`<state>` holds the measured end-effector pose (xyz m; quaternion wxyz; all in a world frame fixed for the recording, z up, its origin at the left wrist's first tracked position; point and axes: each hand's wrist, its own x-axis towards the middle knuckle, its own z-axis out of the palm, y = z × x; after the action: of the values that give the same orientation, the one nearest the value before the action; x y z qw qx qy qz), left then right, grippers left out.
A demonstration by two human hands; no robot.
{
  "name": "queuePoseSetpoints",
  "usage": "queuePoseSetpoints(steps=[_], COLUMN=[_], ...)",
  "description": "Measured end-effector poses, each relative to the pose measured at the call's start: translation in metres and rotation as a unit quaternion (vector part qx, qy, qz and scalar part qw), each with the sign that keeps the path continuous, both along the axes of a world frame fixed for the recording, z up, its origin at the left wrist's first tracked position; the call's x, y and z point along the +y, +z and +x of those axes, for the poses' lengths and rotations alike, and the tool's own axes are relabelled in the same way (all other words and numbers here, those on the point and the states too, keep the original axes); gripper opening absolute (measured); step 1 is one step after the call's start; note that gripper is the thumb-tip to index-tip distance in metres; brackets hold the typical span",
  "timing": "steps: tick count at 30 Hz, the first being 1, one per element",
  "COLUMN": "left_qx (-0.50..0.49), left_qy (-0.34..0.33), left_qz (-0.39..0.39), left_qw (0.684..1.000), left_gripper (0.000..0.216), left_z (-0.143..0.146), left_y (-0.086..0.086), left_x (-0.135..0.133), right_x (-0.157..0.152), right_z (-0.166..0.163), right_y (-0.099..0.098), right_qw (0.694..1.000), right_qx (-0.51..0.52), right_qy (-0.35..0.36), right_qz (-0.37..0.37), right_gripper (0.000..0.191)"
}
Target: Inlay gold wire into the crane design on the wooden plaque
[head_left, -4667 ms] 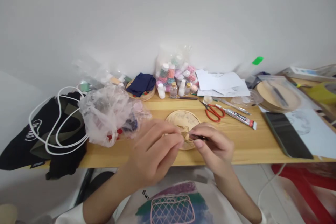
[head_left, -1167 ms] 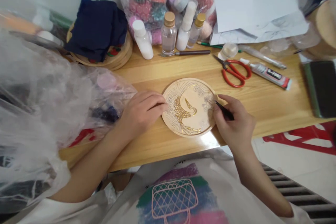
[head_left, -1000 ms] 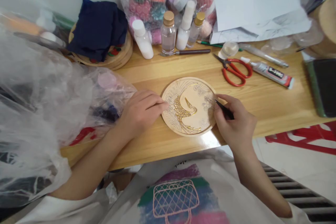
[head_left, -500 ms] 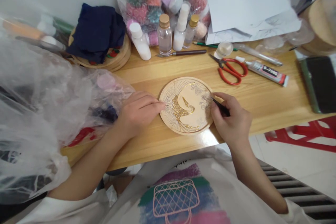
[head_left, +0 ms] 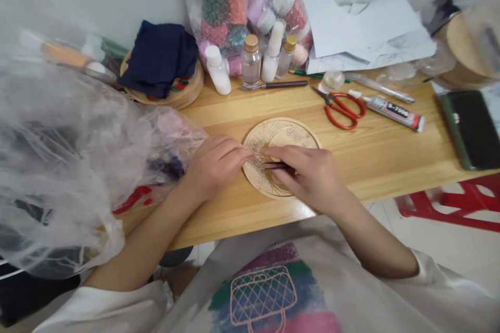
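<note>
A round pale wooden plaque (head_left: 253, 183) lies on the table, with fine printed lines and a gold wire crane partly covered by my right hand. My right hand (head_left: 312, 173) is closed around dark tweezers (head_left: 278, 165), whose tips point left over the plaque's left half. At the plaque's left rim is my left hand (head_left: 216, 165), thumb and fingers pressed together. Its fingertips come close to the tweezer tips. Whatever they pinch, if anything, is too small to make out.
Red-handled scissors (head_left: 344, 109) and a glue tube (head_left: 395, 113) lie right of the plaque. Behind stand small bottles (head_left: 250, 65) and a dark-handled tool (head_left: 285, 84). A plastic bag (head_left: 78, 140) crowds the left; a phone (head_left: 474, 127) lies far right.
My right hand has moved left with the tweezers, from the plaque's right rim to over its middle. The left hand stays at the left rim. The view has shifted slightly.
</note>
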<state>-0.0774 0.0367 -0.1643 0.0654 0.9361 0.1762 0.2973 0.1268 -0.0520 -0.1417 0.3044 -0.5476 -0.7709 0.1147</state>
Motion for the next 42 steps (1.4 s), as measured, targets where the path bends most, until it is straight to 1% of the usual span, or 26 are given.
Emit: queuePoseSetpoints(steps=[3,5,12,16,20,26,32,36,37,38,39,40,42], left_qx=[-0.005,-0.005,-0.003,-0.013,-0.02,-0.018,-0.016,-0.005,0.0,0.005,0.008,0.013,0.022], left_qy=[-0.007,-0.005,0.009,0.008,0.011,-0.001,-0.016,-0.024,-0.025,-0.026,-0.026,-0.028,-0.032], left_qz=[0.009,0.001,-0.081,-0.11,-0.112,-0.088,-0.087,-0.078,-0.078,-0.077,-0.077,-0.078,-0.079], left_qw=[1.0,1.0,0.997,0.994,0.993,0.996,0.996,0.997,0.997,0.997,0.997,0.996,0.996], left_gripper=[0.016,0.018,0.018,0.016,0.013,0.008,0.006,0.006,0.007,0.007,0.008,0.009,0.01], left_z=[0.0,0.001,0.0,0.001,0.002,0.002,0.001,0.001,0.0,0.0,0.0,0.0,0.0], left_y=[0.001,0.001,-0.003,-0.004,-0.003,-0.003,-0.006,-0.006,-0.005,-0.004,-0.004,-0.003,-0.003], left_x=[-0.001,-0.001,-0.002,-0.003,-0.004,-0.003,-0.002,-0.002,-0.002,-0.002,-0.003,-0.003,-0.003], right_x=[0.013,0.018,0.027,0.027,0.026,0.026,0.026,0.025,0.025,0.026,0.027,0.028,0.031], right_z=[-0.002,0.0,0.007,0.007,0.006,0.007,0.01,0.01,0.011,0.012,0.014,0.016,0.024], right_y=[-0.002,-0.004,-0.014,-0.017,-0.019,-0.02,-0.019,-0.016,-0.015,-0.014,-0.014,-0.014,-0.016], right_qw=[0.999,0.998,0.996,0.995,0.995,0.996,0.995,0.992,0.99,0.99,0.988,0.981,0.949], right_qx=[-0.032,-0.032,0.045,0.05,0.045,0.042,0.039,0.062,0.078,0.099,0.123,0.144,0.169], right_qy=[0.031,0.05,0.072,0.085,0.072,0.058,0.06,0.067,0.057,0.027,-0.028,-0.1,-0.259], right_qz=[-0.006,-0.003,-0.014,-0.029,-0.052,-0.05,-0.07,-0.09,-0.099,-0.101,-0.094,-0.083,-0.052], right_gripper=[0.026,0.025,0.022,0.022,0.02,0.021,0.021,0.02,0.019,0.018,0.016,0.014,0.013])
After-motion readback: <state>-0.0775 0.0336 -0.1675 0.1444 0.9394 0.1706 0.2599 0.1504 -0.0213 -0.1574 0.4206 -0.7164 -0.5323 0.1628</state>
